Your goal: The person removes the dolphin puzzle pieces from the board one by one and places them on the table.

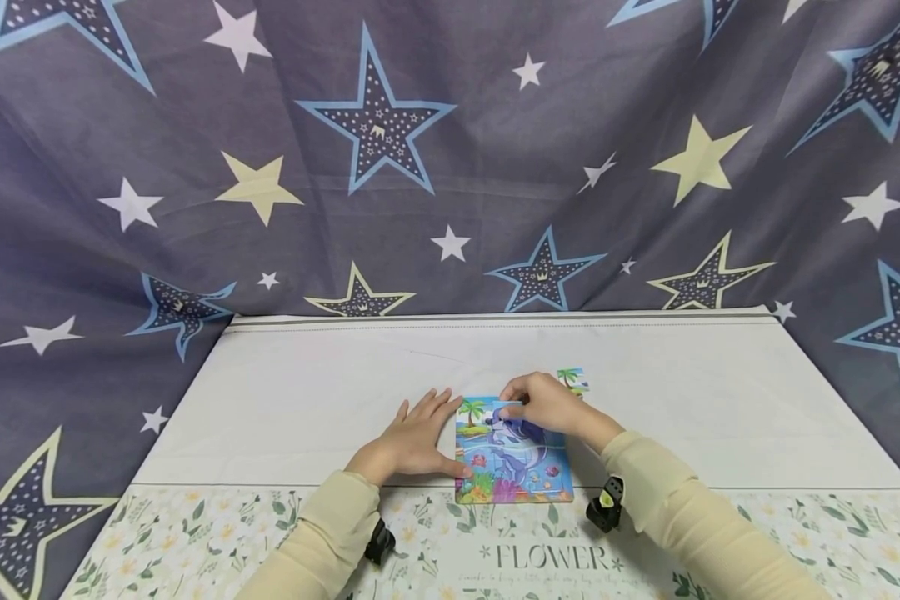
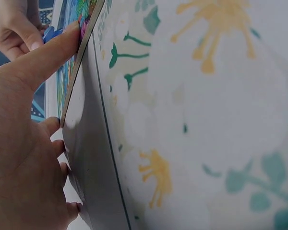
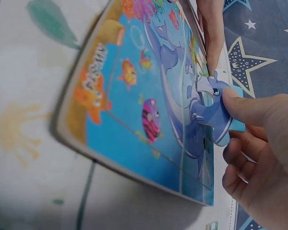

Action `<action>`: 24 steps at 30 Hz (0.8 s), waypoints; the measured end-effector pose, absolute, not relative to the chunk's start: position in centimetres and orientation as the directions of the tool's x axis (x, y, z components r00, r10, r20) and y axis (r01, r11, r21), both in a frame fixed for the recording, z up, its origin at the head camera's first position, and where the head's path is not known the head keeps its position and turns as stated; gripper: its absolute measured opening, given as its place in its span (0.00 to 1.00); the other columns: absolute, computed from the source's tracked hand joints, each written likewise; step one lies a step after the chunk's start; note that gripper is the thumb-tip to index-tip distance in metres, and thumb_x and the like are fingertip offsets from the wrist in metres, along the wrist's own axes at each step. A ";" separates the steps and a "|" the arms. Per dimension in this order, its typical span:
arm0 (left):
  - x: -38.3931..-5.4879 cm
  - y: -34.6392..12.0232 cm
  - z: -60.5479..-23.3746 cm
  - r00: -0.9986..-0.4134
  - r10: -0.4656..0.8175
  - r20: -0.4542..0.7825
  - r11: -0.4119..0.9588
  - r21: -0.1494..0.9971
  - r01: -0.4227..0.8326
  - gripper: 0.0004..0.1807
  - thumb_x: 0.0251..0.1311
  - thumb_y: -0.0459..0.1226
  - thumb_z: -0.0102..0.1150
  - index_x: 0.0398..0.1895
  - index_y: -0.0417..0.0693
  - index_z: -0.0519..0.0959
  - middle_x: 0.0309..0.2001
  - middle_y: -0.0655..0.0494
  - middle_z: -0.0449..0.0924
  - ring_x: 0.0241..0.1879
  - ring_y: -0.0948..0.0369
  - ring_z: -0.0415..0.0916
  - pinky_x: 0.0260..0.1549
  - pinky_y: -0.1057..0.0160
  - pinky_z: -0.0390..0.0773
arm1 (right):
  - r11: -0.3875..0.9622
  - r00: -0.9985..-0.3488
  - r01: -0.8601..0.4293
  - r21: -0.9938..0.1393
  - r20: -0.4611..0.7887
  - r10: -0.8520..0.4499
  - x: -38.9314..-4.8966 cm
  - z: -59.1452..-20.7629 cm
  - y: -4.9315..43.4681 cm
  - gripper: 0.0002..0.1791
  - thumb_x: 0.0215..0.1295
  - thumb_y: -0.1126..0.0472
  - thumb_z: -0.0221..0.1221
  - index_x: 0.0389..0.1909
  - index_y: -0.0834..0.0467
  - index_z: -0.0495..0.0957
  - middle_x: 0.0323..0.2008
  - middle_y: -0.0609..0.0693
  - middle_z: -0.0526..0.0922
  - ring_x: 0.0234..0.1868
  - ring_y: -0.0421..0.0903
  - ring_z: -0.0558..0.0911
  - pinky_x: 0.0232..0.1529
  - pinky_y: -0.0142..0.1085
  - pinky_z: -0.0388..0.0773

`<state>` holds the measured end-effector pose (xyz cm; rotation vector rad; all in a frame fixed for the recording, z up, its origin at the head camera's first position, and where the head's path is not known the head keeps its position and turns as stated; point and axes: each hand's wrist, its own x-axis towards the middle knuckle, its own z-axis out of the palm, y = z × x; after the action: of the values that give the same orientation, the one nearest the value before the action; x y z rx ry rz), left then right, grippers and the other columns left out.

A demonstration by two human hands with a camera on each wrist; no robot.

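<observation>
A jigsaw puzzle (image 1: 521, 479) with a dolphin and sea-life picture lies on the table in a thin tray-like board. My right hand (image 1: 549, 407) pinches a puzzle piece (image 3: 215, 111) showing the dolphin's head, between thumb and fingers. That piece is tilted over a gap in the upper part of the puzzle. With fingers spread, my left hand (image 1: 408, 446) lies along the puzzle's left side. Its thumb (image 2: 62, 43) rests on the puzzle's surface near the lower left corner, and its index fingertip is at the upper left corner.
Just beyond the right hand lies a loose puzzle piece (image 1: 570, 379) with a palm tree, partly covered by that hand. A white and floral cloth (image 1: 285, 392) covers the table. A star-patterned curtain (image 1: 450, 175) hangs behind the table and along both sides.
</observation>
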<state>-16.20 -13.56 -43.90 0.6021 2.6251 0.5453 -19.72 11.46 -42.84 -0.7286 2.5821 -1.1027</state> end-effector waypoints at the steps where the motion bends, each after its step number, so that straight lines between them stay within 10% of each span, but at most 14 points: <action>1: -16.2 -13.6 -43.8 -0.831 0.478 -0.283 0.832 0.449 0.326 0.62 0.46 0.64 0.69 0.80 0.53 0.49 0.80 0.52 0.41 0.78 0.51 0.33 0.72 0.39 0.34 | 0.590 -0.848 -0.350 -0.728 -0.021 -0.529 -19.7 -42.9 11.5 0.06 0.64 0.62 0.66 0.39 0.59 0.85 0.34 0.46 0.86 0.34 0.41 0.82 0.40 0.38 0.82; 24: -16.3 -13.7 -44.9 -0.843 0.475 -0.251 0.823 0.467 0.325 0.63 0.44 0.65 0.70 0.80 0.54 0.49 0.80 0.54 0.40 0.78 0.53 0.32 0.72 0.39 0.31 | 0.573 -0.914 -0.265 -0.776 0.012 -0.407 -19.3 -43.1 13.9 0.08 0.69 0.60 0.61 0.43 0.59 0.85 0.34 0.48 0.84 0.25 0.42 0.72 0.31 0.37 0.74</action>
<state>-16.35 -13.73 -44.89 0.6026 2.6466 0.5870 -19.30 13.88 -43.12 -0.5674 2.6341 -1.2565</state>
